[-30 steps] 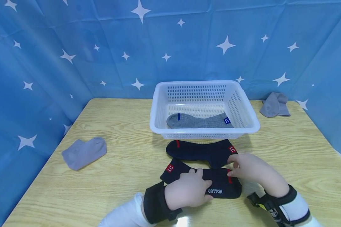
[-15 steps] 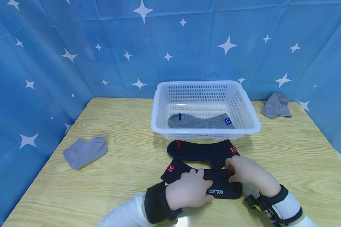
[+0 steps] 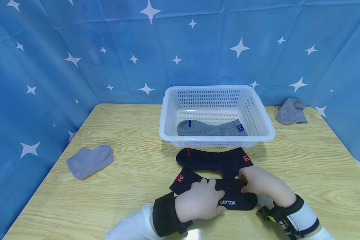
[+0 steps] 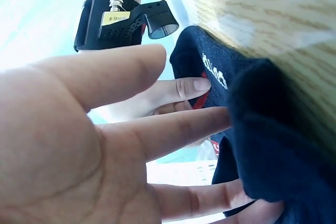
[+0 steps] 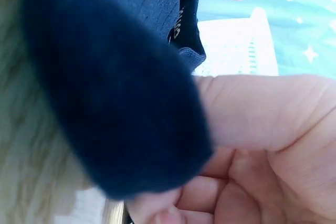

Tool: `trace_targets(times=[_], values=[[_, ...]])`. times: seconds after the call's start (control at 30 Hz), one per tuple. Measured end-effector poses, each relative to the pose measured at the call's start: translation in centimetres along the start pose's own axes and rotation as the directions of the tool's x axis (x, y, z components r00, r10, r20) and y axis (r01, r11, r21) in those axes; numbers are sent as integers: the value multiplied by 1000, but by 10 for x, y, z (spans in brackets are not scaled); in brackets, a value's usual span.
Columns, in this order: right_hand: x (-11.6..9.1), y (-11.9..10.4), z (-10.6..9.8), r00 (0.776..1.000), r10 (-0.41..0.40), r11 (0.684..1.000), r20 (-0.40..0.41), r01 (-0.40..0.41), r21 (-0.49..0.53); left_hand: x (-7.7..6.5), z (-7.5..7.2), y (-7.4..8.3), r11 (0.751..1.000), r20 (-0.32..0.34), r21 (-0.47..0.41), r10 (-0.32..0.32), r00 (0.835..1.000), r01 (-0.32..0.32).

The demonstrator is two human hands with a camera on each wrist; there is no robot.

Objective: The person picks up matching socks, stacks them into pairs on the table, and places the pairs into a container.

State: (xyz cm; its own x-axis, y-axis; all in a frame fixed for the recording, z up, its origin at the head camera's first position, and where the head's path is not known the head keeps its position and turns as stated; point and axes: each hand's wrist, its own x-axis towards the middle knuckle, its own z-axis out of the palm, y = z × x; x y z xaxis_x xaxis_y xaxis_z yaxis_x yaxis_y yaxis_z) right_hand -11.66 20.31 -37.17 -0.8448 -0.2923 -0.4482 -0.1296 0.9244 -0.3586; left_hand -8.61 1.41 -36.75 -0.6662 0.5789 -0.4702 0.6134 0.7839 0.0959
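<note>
A navy sock (image 3: 232, 191) with white COTTON lettering and a red LC label lies near the table's front. My left hand (image 3: 198, 200) rests on its middle; in the left wrist view that hand's fingers (image 4: 178, 129) stretch out against the fabric. At the toe end, my right hand (image 3: 262, 183) pinches the sock near its red stripe. The right wrist view has the dark toe (image 5: 115, 93) large and blurred, with thumb and curled fingers at its edge. Just behind lies a matching navy sock (image 3: 204, 160), its heel reaching toward the first.
Behind the socks stands a white plastic basket (image 3: 216, 139) with a grey sock (image 3: 210, 128) inside. One pale grey-purple sock (image 3: 90, 161) lies on the table (image 3: 132, 133) at left, another folded sock (image 3: 291, 111) at back right. A blue star-patterned curtain (image 3: 198, 73) hangs behind.
My right hand has moved slightly left and closed its fingers on the sock's toe end, whose corner now shifts a little right. The left hand stays in place.
</note>
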Motion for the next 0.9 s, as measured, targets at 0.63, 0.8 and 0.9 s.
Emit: trace_targets(times=[0.63, 0.8, 0.9], values=[[-9, -4, -5, 926, -331, 794, -183, 378, 476, -2, -9, -13, 976, -386, -64, 169, 907, -209], [-12, -7, -7, 909, -378, 711, -175, 406, 574, -2, -10, -13, 970, -502, -79, 162, 850, -231], [-12, -10, -7, 908, -382, 686, -169, 401, 607, -2, -12, -12, 967, -540, -111, 135, 831, -229]])
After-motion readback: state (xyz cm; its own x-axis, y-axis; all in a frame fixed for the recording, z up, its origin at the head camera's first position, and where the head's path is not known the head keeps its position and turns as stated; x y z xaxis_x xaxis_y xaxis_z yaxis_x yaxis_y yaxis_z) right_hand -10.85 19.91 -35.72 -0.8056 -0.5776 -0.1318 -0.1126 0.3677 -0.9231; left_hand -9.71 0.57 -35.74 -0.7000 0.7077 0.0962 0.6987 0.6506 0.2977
